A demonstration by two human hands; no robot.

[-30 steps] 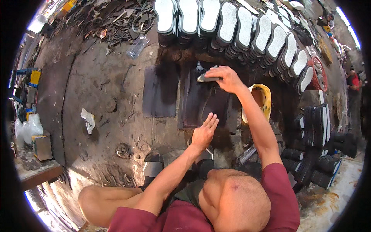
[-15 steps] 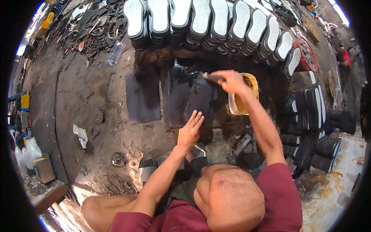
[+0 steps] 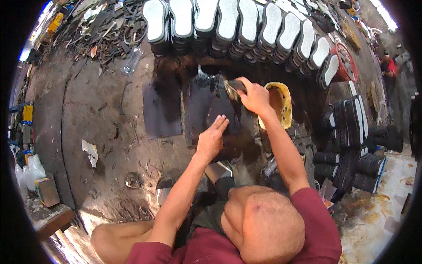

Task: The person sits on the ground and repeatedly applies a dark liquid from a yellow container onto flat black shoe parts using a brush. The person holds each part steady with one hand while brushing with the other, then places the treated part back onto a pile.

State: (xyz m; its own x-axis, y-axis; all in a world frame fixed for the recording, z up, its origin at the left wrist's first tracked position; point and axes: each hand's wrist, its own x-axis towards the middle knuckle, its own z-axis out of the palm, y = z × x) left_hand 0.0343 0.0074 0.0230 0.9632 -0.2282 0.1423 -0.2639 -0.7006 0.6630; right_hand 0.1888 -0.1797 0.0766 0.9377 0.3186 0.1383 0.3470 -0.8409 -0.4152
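A dark rectangular sheet (image 3: 198, 110) lies on the ground in front of me, its far end wet and shiny. My left hand (image 3: 211, 140) rests on the sheet's near part with fingers stretched out. In my right hand (image 3: 255, 97) is a brush (image 3: 234, 87) with a dark handle, its head low over the sheet's far right part; whether it touches cannot be made out. Just right of that hand stands a tub (image 3: 288, 105) with a yellow-stained rim and amber-brown contents, partly hidden by my forearm. Another dark sheet (image 3: 158, 112) lies to the left.
Stacks of shoe soles with white tops (image 3: 228, 20) curve along the far side. More dark soles (image 3: 347, 123) are piled at the right, near a red basket (image 3: 345, 61). Scrap strips (image 3: 105, 33) cover the far left ground. A person (image 3: 388, 66) is at the far right.
My right hand has moved left and slightly nearer, bringing the brush from beside the tub's far side over the sheet. My left hand has shifted slightly left and stays on the sheet.
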